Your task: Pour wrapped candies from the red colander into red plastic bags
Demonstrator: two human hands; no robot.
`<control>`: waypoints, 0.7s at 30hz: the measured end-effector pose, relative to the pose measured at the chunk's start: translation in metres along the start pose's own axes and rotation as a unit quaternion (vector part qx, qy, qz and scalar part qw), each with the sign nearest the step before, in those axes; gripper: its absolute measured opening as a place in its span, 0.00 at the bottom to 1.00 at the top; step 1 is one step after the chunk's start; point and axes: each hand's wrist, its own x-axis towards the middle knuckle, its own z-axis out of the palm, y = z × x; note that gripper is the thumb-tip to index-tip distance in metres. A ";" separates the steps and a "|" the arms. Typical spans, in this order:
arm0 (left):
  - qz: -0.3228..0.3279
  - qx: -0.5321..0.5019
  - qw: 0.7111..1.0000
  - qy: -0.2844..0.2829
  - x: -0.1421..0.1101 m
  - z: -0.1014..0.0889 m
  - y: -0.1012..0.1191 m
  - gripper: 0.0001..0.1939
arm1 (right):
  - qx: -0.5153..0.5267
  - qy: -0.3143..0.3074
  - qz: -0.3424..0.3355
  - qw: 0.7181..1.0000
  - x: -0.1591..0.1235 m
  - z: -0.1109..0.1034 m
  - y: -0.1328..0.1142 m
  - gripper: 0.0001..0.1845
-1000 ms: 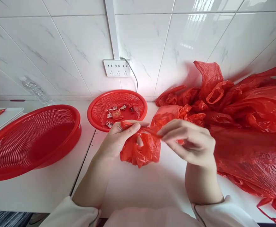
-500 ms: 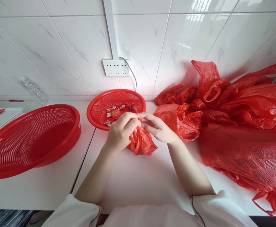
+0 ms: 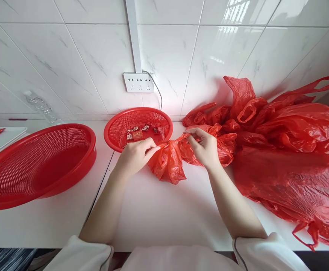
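Between my hands a small red plastic bag (image 3: 168,163) is stretched by its two handles, its neck drawn together and its body bulging below. My left hand (image 3: 137,156) pinches the handle on the left side. The other handle is pulled out to the right in the fingers of my right hand (image 3: 204,146). Just behind the bag stands a small red basket (image 3: 113,131) holding several small wrapped packets (image 3: 137,134). What lies inside the bag cannot be made out.
On the left is a large empty-looking red basket (image 3: 68,180), with a white tray (image 3: 9,139) holding a red packet behind it. A clear plastic bottle (image 3: 43,107) leans near the wall. Red plastic bags (image 3: 288,169) heap up on the right. A socket strip (image 3: 139,82) is on the tiled wall.
My hands have moved apart from close together over the bag's top, left hand leftward and right hand rightward. The handles are now pulled taut sideways and the neck is cinched.
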 end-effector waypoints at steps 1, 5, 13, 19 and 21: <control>-0.012 -0.008 1.000 -0.019 -0.004 -0.003 -0.001 0.07 | -0.017 0.009 0.006 1.000 -0.001 -0.004 0.004 0.09; -0.045 0.049 0.997 -0.029 -0.018 -0.013 -0.009 0.06 | -0.011 0.007 0.058 0.998 -0.003 -0.018 0.025 0.08; -0.190 0.106 0.973 -0.076 -0.046 -0.021 -0.024 0.13 | 0.070 0.048 0.140 0.987 -0.008 -0.034 0.078 0.13; -0.221 0.004 0.960 -0.173 -0.052 -0.020 -0.020 0.11 | -0.021 -0.003 0.093 0.995 -0.014 -0.039 0.072 0.08; -0.200 -0.058 0.948 -0.241 -0.050 -0.026 -0.013 0.14 | -0.062 -0.059 -0.001 0.996 -0.017 -0.042 0.054 0.12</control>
